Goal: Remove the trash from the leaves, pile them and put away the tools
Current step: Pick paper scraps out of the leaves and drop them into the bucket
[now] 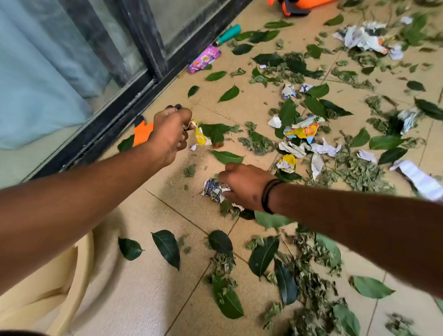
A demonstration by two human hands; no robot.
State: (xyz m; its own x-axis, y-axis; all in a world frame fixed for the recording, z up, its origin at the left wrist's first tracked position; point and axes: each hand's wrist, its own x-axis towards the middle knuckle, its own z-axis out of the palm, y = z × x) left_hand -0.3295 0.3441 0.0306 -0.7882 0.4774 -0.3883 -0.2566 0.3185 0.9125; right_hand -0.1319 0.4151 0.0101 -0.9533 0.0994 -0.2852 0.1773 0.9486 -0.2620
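Green leaves (262, 254) and crumpled paper scraps (363, 38) lie scattered over the tan tiled floor. My left hand (170, 133) pinches a yellow wrapper (200, 137) just above the floor. Lower down, my right hand (242, 185) grips a crumpled blue-and-white paper (213, 189) lying among small leaves. A pink wrapper (204, 59) lies by the window frame. More crumpled paper (302, 131) sits at the centre right. A teal-handled tool (227, 34) lies near the frame, and an orange tool (141, 132) shows partly behind my left hand.
A black sliding window frame (132, 89) runs along the left. An orange and black sprayer (304, 3) stands at the top edge. A cream plastic chair (48, 287) is at the lower left. Leaves are thickest to the right.
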